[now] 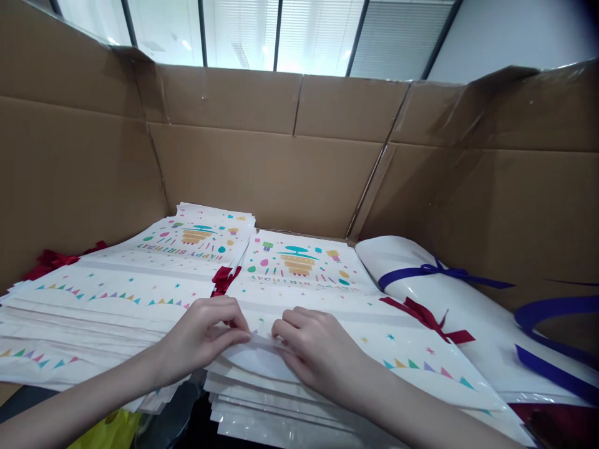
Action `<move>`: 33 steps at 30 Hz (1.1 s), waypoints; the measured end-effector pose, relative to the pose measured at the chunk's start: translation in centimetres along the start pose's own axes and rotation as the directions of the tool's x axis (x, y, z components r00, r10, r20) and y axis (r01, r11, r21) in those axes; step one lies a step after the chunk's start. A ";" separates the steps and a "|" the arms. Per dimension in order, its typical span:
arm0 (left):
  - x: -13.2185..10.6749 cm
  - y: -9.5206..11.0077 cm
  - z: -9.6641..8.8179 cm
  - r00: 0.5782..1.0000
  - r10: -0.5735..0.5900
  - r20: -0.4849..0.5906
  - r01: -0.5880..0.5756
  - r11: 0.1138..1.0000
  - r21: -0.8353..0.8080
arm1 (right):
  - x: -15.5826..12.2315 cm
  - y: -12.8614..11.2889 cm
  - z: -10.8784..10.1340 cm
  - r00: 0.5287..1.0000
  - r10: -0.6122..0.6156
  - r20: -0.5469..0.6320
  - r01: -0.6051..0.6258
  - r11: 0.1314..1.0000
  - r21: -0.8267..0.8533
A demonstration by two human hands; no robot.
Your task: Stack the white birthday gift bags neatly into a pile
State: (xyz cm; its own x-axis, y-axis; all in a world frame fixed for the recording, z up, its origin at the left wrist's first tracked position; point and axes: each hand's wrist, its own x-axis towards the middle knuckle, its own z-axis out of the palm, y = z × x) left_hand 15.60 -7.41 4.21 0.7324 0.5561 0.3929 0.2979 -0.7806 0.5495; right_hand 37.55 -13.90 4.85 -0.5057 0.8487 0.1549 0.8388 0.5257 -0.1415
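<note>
A stack of white plastic gift bags (327, 299), printed with a cake, bunting and upside-down "HAPPY BIRTHDAY" lettering, lies in front of me. My left hand (213, 330) pinches the near edge of the top bag between thumb and fingertips. Just to its right, my right hand (321, 349) has curled fingers on the same edge, with its fingertips partly hidden. Between the two hands the thin edge is slightly lifted. Red ribbons stick out at the stack's sides, one red ribbon bow (428, 319) at the right and another red ribbon (224, 280) at the left.
A second stack of printed bags (112, 280) lies on the left. To the right is a white bundle (402, 252) tied with blue ribbon (435, 271). Tall cardboard walls (262, 174) enclose the left, back and right. Something yellow (107, 430) shows below at the lower left.
</note>
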 end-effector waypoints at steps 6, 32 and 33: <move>-2.2 2.2 2.2 0.861 0.492 0.128 -0.505 0.797 0.332 | 0.3 0.7 0.9 0.999 0.001 -0.046 -0.002 1.000 -0.025; -1.0 -0.2 6.2 0.903 -0.085 0.421 -0.208 0.770 0.603 | -4.1 0.5 3.1 0.967 -0.198 -0.160 0.193 0.980 -0.048; -0.7 0.1 5.9 0.899 -0.110 0.424 -0.194 0.769 0.609 | -4.1 0.5 3.0 0.970 -0.185 -0.157 0.183 0.983 -0.029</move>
State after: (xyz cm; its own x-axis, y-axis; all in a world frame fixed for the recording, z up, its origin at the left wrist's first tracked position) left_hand 18.77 -9.61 -0.38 0.8854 0.4644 -0.0198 0.4603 -0.8818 -0.1030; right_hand 39.47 -16.92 1.21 -0.6141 0.7168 0.3303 0.7377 0.6700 -0.0825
